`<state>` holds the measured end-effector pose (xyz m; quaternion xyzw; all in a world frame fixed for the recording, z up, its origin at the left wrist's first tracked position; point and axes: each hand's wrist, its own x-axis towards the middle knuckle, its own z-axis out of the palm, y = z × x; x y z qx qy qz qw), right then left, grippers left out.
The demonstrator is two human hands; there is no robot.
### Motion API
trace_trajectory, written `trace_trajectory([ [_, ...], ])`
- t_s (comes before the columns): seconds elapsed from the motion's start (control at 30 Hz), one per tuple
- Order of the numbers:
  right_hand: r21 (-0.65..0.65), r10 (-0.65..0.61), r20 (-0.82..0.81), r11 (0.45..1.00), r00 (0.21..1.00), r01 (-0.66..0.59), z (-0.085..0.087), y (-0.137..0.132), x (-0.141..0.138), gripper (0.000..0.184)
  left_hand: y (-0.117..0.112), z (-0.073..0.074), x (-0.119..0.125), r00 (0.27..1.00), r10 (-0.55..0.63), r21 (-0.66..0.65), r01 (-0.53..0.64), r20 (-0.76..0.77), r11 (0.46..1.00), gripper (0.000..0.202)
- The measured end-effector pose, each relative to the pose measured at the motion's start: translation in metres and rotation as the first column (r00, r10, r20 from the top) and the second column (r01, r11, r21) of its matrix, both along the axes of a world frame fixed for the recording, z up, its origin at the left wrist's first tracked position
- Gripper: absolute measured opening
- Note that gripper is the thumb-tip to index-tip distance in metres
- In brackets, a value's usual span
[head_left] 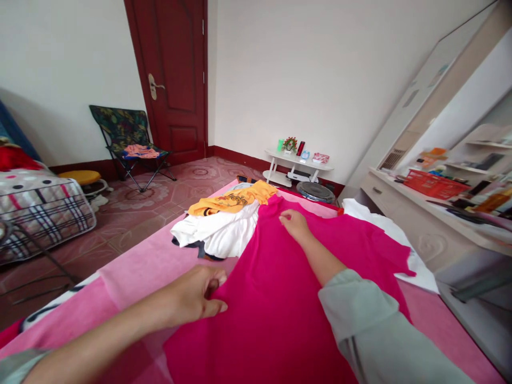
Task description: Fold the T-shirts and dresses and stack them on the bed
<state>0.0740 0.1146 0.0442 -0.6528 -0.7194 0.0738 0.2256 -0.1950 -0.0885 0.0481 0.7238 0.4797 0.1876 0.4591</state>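
A bright magenta short-sleeved T-shirt [272, 298] is spread across the pink bed cover [144, 272], with its collar end away from me. My right hand [295, 224] reaches over it to the collar end, thumb and fingertips pinched together on the fabric. At the shirt's left edge is my left hand [200, 293], its fingers curled and the thumb apart from them, touching or just above the cloth. Beyond it lie a crumpled white garment [224, 229] and a yellow printed garment [234, 200]. A white garment [420, 266] shows partly under the shirt's right sleeve.
A folding chair [124, 128] holding a cloth stands by the red door [176, 80]. Against the far wall is a small white table [300, 158] with several small items. A dresser [424, 208] with a red basket [436, 184] lines the right side. A yellow stool [80, 177] stands left.
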Motion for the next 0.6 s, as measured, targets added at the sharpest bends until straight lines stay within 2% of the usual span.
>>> trace_trajectory([
  [0.1,0.051,0.000,-0.096,0.999,0.995,0.005,0.006,0.025,-0.034,0.051,-0.011,0.006,0.001,1.000,0.005,0.024,-0.005,0.019,1.000,0.023],
  [0.17,0.012,-0.027,-0.220,0.999,0.975,0.031,0.002,0.036,-0.049,0.061,-0.019,0.014,0.003,1.000,0.004,0.004,-0.004,0.013,1.000,0.019],
  [0.2,-0.021,-0.044,-0.285,0.999,0.958,0.040,-0.001,0.041,-0.053,0.059,-0.023,0.019,0.004,1.000,0.009,-0.005,-0.009,0.000,1.000,0.016],
  [0.27,-0.071,-0.064,-0.399,0.997,0.915,0.039,-0.007,0.050,-0.055,0.042,-0.030,0.029,0.008,1.000,0.014,-0.031,-0.014,-0.026,0.999,0.013],
  [0.37,-0.086,-0.073,-0.503,0.996,0.861,0.035,-0.008,0.059,-0.046,0.017,-0.037,0.041,0.016,0.999,0.016,-0.042,-0.018,-0.039,0.999,0.014],
  [0.43,-0.092,-0.090,-0.582,0.995,0.808,0.044,-0.001,0.062,-0.032,0.018,-0.040,0.048,0.022,0.999,-0.003,-0.037,0.002,-0.036,0.999,0.016],
  [0.6,-0.139,-0.158,-0.772,0.987,0.616,0.079,0.032,0.058,0.021,0.025,-0.046,0.069,0.050,0.994,-0.103,0.042,0.104,-0.019,0.994,0.022],
])
